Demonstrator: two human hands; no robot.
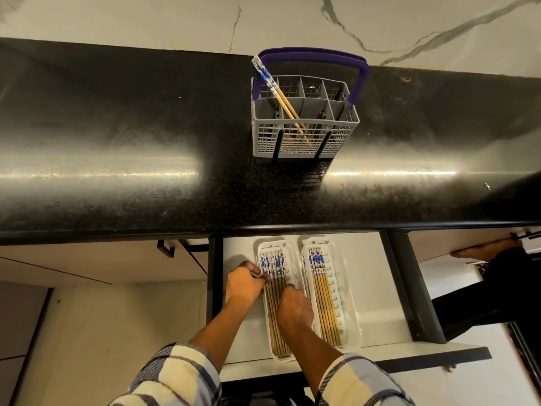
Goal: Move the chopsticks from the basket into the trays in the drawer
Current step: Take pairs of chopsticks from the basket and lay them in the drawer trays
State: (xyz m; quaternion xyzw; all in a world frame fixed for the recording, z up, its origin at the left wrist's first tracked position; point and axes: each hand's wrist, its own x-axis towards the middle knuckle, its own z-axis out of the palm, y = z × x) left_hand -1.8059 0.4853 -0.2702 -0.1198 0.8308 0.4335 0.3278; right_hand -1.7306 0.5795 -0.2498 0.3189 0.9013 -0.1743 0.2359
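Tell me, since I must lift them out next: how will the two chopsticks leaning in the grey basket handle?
The two blue-patterned wooden chopsticks look thin, straight and stiff, so probably light. Their smooth round shafts may roll or slip apart if gripped loosely. The grey plastic basket looks nearly empty, so it might shift when they drag against its dividers.

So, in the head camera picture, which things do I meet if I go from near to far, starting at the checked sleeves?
Checked sleeves → the two hands on the left white plastic tray of blue-patterned wooden chopsticks → shiny black stone counter → grey plastic basket with purple handle → white marble wall.
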